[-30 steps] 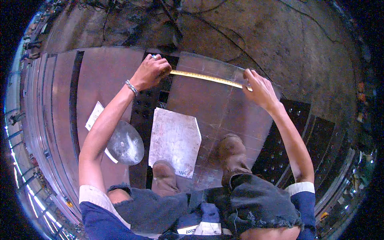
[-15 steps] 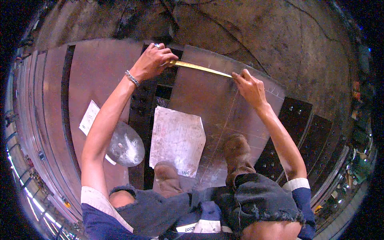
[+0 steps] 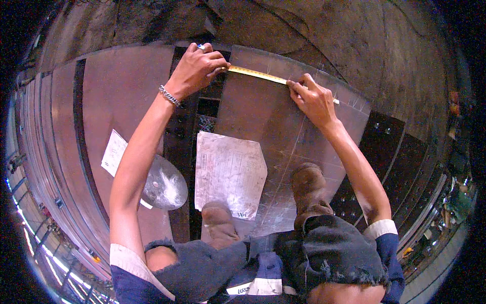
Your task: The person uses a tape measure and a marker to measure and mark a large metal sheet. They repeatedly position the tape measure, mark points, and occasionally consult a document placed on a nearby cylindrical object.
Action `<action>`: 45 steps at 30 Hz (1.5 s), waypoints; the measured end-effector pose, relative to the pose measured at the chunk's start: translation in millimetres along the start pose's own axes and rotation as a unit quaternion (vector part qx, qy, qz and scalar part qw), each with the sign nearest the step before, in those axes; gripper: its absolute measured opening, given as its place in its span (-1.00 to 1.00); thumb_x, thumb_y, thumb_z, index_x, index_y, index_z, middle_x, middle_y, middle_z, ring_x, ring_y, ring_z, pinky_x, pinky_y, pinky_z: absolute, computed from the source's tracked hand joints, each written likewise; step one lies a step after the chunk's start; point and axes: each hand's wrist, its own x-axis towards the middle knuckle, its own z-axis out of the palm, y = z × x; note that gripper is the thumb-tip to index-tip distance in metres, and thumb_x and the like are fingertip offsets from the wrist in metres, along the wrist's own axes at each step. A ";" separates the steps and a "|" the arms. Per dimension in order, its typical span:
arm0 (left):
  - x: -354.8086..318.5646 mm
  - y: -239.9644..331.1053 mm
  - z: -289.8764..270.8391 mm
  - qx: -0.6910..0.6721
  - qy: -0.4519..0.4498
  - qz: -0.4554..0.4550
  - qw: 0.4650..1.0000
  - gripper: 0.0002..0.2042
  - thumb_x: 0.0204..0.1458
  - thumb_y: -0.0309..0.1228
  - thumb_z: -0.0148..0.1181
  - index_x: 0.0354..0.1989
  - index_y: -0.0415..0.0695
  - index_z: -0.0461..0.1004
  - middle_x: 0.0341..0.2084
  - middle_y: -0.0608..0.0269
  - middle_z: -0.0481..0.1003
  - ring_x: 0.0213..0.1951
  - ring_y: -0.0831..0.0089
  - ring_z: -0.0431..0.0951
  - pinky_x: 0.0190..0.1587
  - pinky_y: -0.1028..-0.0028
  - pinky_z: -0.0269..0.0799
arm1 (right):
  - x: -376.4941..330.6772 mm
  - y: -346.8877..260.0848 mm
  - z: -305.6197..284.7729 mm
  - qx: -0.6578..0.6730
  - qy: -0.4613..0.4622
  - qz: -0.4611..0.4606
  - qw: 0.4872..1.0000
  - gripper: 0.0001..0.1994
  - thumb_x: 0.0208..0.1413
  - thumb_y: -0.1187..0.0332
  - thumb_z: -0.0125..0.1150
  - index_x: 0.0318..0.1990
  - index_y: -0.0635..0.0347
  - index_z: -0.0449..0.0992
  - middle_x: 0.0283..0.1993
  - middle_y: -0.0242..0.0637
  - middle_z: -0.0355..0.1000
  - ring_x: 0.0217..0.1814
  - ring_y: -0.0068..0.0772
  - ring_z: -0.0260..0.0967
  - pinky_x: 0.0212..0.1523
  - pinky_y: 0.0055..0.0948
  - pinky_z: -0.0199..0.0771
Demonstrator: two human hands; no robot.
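Note:
A yellow measuring tape (image 3: 258,74) stretches across the far part of a reddish-brown steel plate (image 3: 253,111). Its left end is gripped in my left hand (image 3: 197,70), fingers curled down at the plate's far left edge. My right hand (image 3: 314,99) pinches the tape between thumb and fingers over the plate. Past that hand's outer side pokes a small pale piece (image 3: 336,101); I cannot tell whether it is part of the tape. Thin scribed lines and V-shaped marks run over the plate around my right hand.
A smudged paper sheet (image 3: 230,172) lies on the plate by my brown boots (image 3: 310,187). A grey metal disc (image 3: 164,182) rests over another paper (image 3: 114,149) at the left. Dark gaps (image 3: 181,137) separate the plates, and dark perforated pieces (image 3: 377,144) lie at right.
The tape's visible span between my hands is shorter. My right hand has turned a little, and the pale piece now shows beyond it. The whole view has shifted slightly.

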 end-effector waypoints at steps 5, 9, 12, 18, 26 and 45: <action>-4.4 1.7 -3.2 -0.023 -0.005 -0.007 1.000 -0.79 0.08 -0.29 0.17 -0.12 0.22 0.60 -0.19 0.50 0.55 -0.13 0.41 0.44 -0.06 0.29 0.24 | 0.6 -4.9 3.2 0.015 0.023 -0.008 1.000 -0.82 0.01 0.35 0.30 -0.19 -0.03 0.59 -0.28 -0.32 0.38 -0.45 -0.29 0.49 -0.47 -0.31 0.54; -3.9 0.9 -7.2 -0.013 -0.003 0.003 1.000 -0.76 0.03 -0.32 0.20 -0.10 0.23 0.60 -0.20 0.48 0.55 -0.14 0.41 0.45 -0.07 0.29 0.25 | 1.3 -4.5 2.9 0.032 0.033 -0.008 0.999 -0.83 0.01 0.34 0.29 -0.20 -0.03 0.57 -0.28 -0.31 0.37 -0.44 -0.28 0.49 -0.47 -0.31 0.54; -4.1 0.1 -5.7 -0.020 -0.003 0.002 1.000 -0.74 0.01 -0.34 0.21 -0.10 0.23 0.60 -0.20 0.47 0.55 -0.13 0.40 0.45 -0.08 0.29 0.25 | 1.4 -3.9 3.2 0.033 0.019 0.006 0.999 -0.83 0.02 0.34 0.29 -0.19 -0.02 0.57 -0.28 -0.31 0.36 -0.43 -0.28 0.49 -0.45 -0.32 0.54; -3.6 -1.6 -6.7 -0.011 -0.017 0.010 1.000 -0.72 0.03 -0.35 0.18 -0.07 0.24 0.58 -0.19 0.46 0.54 -0.13 0.39 0.45 -0.07 0.28 0.24 | 4.9 -2.5 2.0 0.022 0.015 -0.008 1.000 -0.84 0.04 0.32 0.28 -0.19 -0.03 0.57 -0.29 -0.31 0.35 -0.45 -0.29 0.47 -0.46 -0.32 0.53; -6.1 -5.0 -6.5 0.002 -0.038 0.014 0.999 -0.71 0.05 -0.38 0.16 -0.05 0.24 0.58 -0.17 0.43 0.54 -0.10 0.37 0.46 -0.05 0.26 0.25 | 6.9 -5.3 4.6 0.028 0.008 -0.007 1.000 -0.83 0.03 0.32 0.28 -0.19 -0.03 0.57 -0.30 -0.33 0.35 -0.42 -0.31 0.48 -0.43 -0.31 0.54; -7.0 -5.9 -2.8 0.025 -0.010 0.030 0.999 -0.60 -0.08 -0.47 0.19 -0.04 0.28 0.58 -0.17 0.48 0.53 -0.12 0.41 0.45 -0.05 0.30 0.27 | 3.8 -3.1 10.2 0.002 0.019 -0.005 1.000 -0.84 0.04 0.31 0.31 -0.19 -0.09 0.62 -0.28 -0.39 0.39 -0.46 -0.35 0.49 -0.48 -0.37 0.53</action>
